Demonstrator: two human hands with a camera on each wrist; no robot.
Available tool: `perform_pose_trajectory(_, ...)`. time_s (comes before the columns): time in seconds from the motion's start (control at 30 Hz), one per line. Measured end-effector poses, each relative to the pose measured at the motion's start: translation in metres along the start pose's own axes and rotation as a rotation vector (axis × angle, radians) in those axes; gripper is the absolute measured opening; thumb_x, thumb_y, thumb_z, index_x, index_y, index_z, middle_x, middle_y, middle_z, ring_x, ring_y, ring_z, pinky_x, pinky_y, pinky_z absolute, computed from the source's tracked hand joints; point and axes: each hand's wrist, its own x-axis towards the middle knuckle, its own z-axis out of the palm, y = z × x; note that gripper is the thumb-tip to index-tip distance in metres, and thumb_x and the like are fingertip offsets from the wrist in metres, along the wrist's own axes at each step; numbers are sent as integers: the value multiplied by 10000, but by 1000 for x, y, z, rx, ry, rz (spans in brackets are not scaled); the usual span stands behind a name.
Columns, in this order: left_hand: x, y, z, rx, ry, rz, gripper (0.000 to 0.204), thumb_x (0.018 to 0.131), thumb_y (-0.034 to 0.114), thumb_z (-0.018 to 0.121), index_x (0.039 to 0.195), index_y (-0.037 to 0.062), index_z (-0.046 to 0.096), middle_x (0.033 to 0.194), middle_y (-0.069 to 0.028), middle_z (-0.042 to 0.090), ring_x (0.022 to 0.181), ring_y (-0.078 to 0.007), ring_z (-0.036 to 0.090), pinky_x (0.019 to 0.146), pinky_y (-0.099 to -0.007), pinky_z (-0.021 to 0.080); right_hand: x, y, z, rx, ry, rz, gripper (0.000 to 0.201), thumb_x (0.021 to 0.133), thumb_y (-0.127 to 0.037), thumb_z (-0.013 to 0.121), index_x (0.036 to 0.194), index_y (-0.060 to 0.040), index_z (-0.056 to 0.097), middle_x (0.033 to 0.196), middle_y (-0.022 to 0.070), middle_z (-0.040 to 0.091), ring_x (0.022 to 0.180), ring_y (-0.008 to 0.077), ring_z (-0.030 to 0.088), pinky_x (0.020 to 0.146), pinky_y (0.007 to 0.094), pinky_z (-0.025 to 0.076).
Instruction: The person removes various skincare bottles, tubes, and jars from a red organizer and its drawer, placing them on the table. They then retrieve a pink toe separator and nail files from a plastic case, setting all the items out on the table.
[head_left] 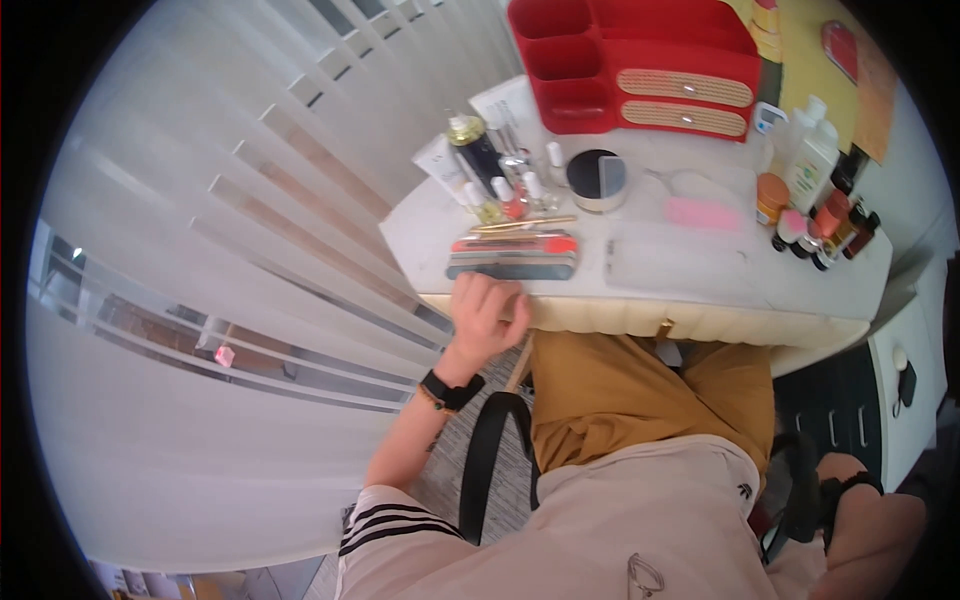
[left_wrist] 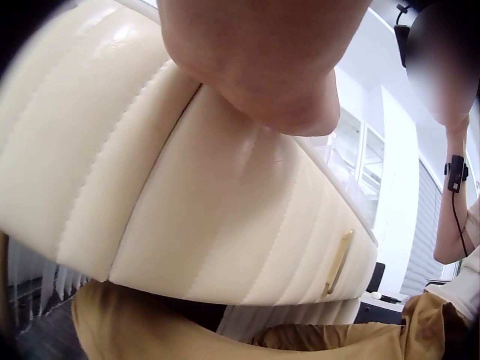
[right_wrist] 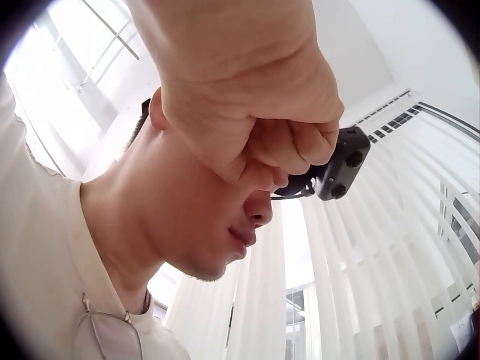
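Nail files (head_left: 512, 257) — lengthwise along table edge

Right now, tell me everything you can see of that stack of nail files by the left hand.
The stack of nail files lies flat near the front edge of the white table: long narrow boards, an orange-red one on top, grey and dark ones beneath. Wooden sticks lie just behind. The left hand rests at the padded edge close by, apparently not touching.

The left grip (head_left: 487, 315) covered part of the surface's (head_left: 700, 290) near edge. The red organizer (head_left: 640, 60) was cut off by the top edge. Bottle labels at the surface's right edge were too small to read.
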Motion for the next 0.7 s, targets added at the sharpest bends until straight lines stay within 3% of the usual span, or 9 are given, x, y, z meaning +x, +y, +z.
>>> perform_pose_trajectory(0.13, 0, 6, 6, 14, 11, -25, 170, 733, 41, 754, 871, 81, 663, 800, -64, 575, 701, -278, 515, 631, -379, 414, -1, -8, -12, -72, -169, -36, 385, 757, -7, 746, 1095, -134, 614, 631, -3, 374, 532, 157, 386, 479, 352, 284)
perform_pose_trajectory(0.63, 2, 6, 3, 14, 29, -31, 162, 730, 24, 751, 841, 83, 649, 768, -50, 551, 698, -272, 511, 648, -387, 399, -16, 7, 3, -25, -24, 29, 365, 775, -123, 822, 1074, -139, 613, 657, 15, 387, 531, 160, 374, 469, 377, 295)
perform_pose_trajectory(0.7, 5, 5, 2, 41, 7, -7, 171, 722, 16, 752, 816, 90, 630, 757, -44, 537, 696, -267, 511, 659, -389, 380, -15, 39, 11, -356, -11, 28, 152, 803, -82, 753, 840, -121, 611, 635, 26, 449, 537, 174, 448, 490, 340, 336)
